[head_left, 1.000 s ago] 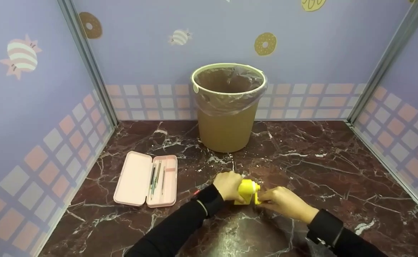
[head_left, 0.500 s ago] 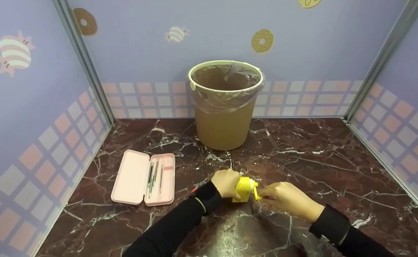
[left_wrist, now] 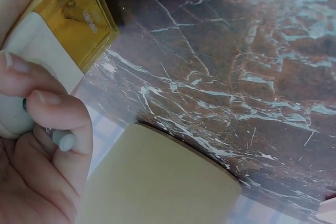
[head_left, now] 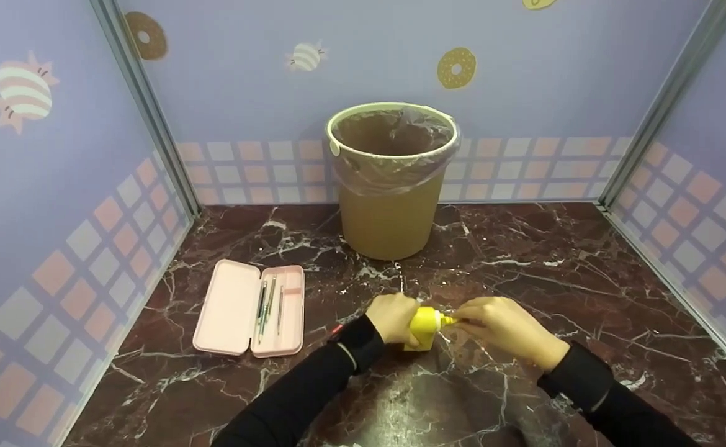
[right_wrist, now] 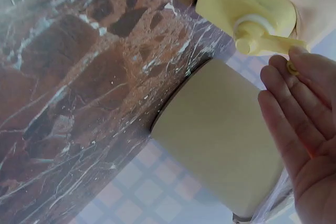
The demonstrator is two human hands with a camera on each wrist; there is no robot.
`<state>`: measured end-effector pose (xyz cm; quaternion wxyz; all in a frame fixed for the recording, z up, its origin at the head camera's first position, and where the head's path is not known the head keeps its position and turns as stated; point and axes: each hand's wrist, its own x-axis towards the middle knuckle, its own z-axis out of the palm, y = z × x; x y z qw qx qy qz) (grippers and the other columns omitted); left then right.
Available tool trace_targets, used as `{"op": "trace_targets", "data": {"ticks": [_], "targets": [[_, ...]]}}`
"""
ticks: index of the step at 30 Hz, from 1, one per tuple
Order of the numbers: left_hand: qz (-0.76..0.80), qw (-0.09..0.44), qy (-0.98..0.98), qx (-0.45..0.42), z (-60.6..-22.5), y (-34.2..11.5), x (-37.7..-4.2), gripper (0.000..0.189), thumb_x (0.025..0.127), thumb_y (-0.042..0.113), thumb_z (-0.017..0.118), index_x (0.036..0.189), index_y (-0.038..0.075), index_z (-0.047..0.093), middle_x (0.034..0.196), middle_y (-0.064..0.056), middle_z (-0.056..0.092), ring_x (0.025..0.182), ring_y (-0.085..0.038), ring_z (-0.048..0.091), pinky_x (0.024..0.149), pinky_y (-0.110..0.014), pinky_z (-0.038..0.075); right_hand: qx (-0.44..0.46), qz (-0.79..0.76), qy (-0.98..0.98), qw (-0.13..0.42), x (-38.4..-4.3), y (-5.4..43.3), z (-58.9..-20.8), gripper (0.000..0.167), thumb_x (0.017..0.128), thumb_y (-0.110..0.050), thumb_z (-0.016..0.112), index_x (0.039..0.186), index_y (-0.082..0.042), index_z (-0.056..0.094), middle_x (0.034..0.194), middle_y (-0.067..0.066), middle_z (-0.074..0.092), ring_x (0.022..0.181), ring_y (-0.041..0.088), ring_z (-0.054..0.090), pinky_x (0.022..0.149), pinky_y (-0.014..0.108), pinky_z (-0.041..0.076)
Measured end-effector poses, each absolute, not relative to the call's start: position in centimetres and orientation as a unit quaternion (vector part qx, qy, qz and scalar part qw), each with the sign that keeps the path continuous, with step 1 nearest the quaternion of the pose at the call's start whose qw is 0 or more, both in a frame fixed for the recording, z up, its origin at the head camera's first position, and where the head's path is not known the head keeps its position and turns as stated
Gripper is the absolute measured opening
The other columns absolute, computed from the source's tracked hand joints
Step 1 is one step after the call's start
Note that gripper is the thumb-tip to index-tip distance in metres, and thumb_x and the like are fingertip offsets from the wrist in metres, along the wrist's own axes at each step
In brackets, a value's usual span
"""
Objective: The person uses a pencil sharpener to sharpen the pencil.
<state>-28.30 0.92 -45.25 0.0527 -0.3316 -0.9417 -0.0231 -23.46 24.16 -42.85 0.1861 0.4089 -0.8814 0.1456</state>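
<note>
A yellow crank pencil sharpener stands on the marble table, and my left hand grips its body. In the left wrist view its amber see-through shavings drawer shows. A grey-ended stick, apparently a pencil, pokes out between the left fingers; the rest of it is hidden. My right hand pinches the knob of the yellow crank between thumb and fingers, seen close up in the right wrist view.
An open pink pencil case with several pencils lies at left. Behind the hands stands a tan bin with a clear liner. Patterned walls enclose the table's back and sides.
My right hand has turned the crank from hanging downward to pointing sideways toward the right, rising slightly with it. My left hand stays gripped on the sharpener. The head view has shifted slightly.
</note>
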Motion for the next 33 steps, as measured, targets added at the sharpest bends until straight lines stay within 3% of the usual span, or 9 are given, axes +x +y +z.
{"op": "trace_targets", "data": {"ticks": [16,33], "targets": [[-0.025,0.033,-0.940,-0.338,-45.4,0.9,-28.6,0.046,0.065,0.043,0.092,0.092,0.013,0.070,0.089,-0.003,0.077,0.077,-0.021,0.072,0.067,-0.037,0.060,0.364,0.126,-0.898,0.213,-25.5,23.8,-42.7,0.017,0.083,-0.008,0.079,0.100,-0.009,0.081,0.094,0.006,0.080,0.083,0.021,0.077,0.076,0.037,0.062],[-0.033,0.048,-0.940,-0.337,-45.6,0.9,-28.5,0.047,0.064,0.045,0.092,0.089,0.013,0.069,0.084,-0.002,0.075,0.073,-0.020,0.070,0.063,-0.035,0.058,0.335,0.090,-0.913,0.215,-27.0,23.1,-43.5,0.014,0.085,-0.010,0.078,0.099,-0.008,0.081,0.095,0.008,0.080,0.085,0.024,0.077,0.077,0.039,0.062]]}}
